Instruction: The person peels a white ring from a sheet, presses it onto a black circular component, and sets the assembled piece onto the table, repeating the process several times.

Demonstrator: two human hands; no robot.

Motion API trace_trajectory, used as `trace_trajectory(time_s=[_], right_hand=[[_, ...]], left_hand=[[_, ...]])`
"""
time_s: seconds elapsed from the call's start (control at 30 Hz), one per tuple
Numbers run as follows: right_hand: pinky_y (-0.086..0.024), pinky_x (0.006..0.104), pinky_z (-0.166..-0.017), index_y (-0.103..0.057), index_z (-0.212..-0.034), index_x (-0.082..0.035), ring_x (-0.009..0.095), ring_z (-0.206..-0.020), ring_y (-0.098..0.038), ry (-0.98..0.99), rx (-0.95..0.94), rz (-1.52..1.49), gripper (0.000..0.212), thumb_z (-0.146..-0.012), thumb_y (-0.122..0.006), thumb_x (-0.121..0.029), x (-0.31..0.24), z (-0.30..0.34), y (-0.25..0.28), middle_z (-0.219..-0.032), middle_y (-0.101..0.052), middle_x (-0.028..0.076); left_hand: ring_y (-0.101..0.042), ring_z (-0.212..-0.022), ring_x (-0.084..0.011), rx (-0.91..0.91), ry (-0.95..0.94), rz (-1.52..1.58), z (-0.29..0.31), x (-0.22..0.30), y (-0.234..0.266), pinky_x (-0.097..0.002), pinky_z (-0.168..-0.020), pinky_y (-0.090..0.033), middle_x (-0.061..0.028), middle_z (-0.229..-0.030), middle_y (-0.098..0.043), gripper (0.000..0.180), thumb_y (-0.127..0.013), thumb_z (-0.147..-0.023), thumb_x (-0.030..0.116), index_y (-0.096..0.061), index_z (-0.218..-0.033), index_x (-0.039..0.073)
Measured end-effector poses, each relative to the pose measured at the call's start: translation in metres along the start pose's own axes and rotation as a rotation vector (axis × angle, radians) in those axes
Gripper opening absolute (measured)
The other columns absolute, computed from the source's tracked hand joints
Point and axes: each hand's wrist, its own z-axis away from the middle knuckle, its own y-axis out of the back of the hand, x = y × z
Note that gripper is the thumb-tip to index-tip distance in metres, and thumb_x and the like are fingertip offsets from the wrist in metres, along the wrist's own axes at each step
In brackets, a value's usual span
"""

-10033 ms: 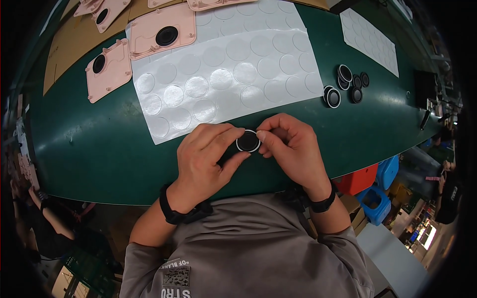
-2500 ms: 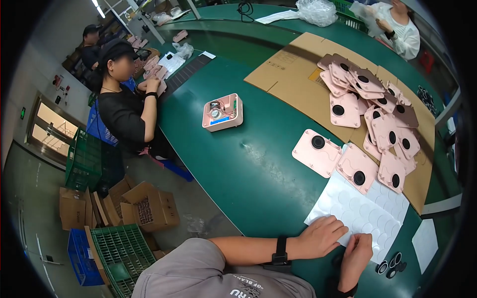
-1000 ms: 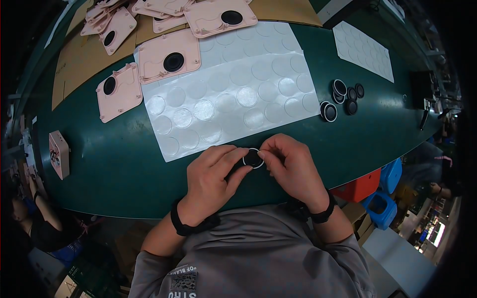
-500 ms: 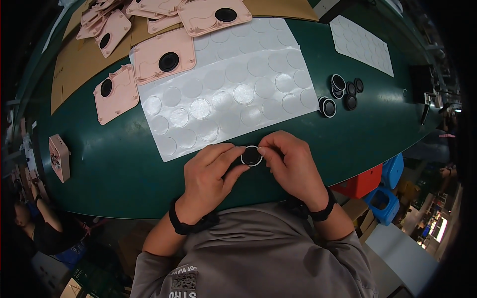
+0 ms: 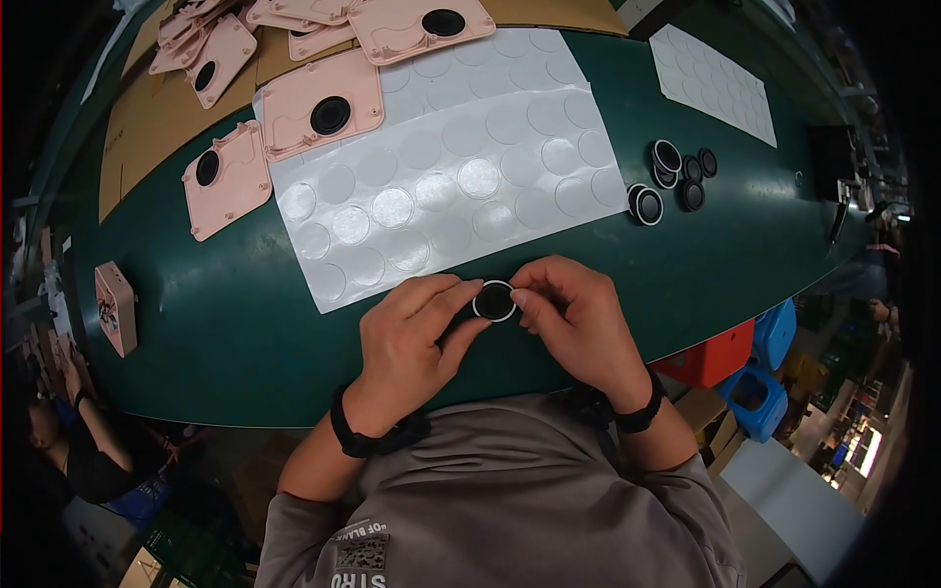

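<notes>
Between my two hands, just above the table, is a round black disc with a white rim [image 5: 494,302]. My left hand [image 5: 417,328] pinches its left side between thumb and fingers. The thumb and forefinger of my right hand [image 5: 576,318] are closed at the disc's right edge. Just beyond my hands lies a glossy white sheet of round stickers [image 5: 451,186], partly over another such sheet. Off to the right, a small group of black discs [image 5: 645,206] rests on the table, some white-rimmed and some plain black.
Pink plastic panels [image 5: 323,103] with black discs set in them lie at the far left, several piled on brown cardboard [image 5: 147,147]. A pink box-shaped part [image 5: 118,312] stands at the left. Another sticker sheet [image 5: 714,83] lies far right. Red and blue stools [image 5: 755,402] stand beside the green table [image 5: 235,333].
Both hands keep their hold on the disc, which has barely shifted. The whole view has tilted slightly, moving the table's contents a little up the picture.
</notes>
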Motion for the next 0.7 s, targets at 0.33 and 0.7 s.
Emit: trace_trajectory(time_s=[0.33,0.7], right_hand=[[-0.053,0.0225,-0.066,-0.071,-0.106,0.002,0.006,-0.075,-0.067,-0.082,0.054,-0.063,0.007,-0.100,-0.073,0.001,0.003,0.003,-0.003,-0.088,-0.073,0.003],[-0.051,0.0244,-0.063,-0.073,-0.101,0.002,0.007,-0.072,-0.065,0.085,0.166,0.100,0.006,-0.096,-0.075,0.003,0.001,0.006,-0.011,-0.086,-0.072,0.005]], left_hand=[[-0.073,-0.081,-0.0228,0.021,0.038,0.034,-0.005,0.008,0.001,-0.0324,-0.069,-0.059,-0.0097,-0.109,-0.075,0.043,-0.092,-0.080,0.008,-0.077,-0.120,0.008],[-0.074,-0.088,-0.0281,0.028,-0.033,-0.035,-0.003,0.005,-0.003,-0.0351,-0.073,-0.059,-0.0104,-0.106,-0.074,0.045,-0.093,-0.077,0.010,-0.078,-0.120,0.009]])
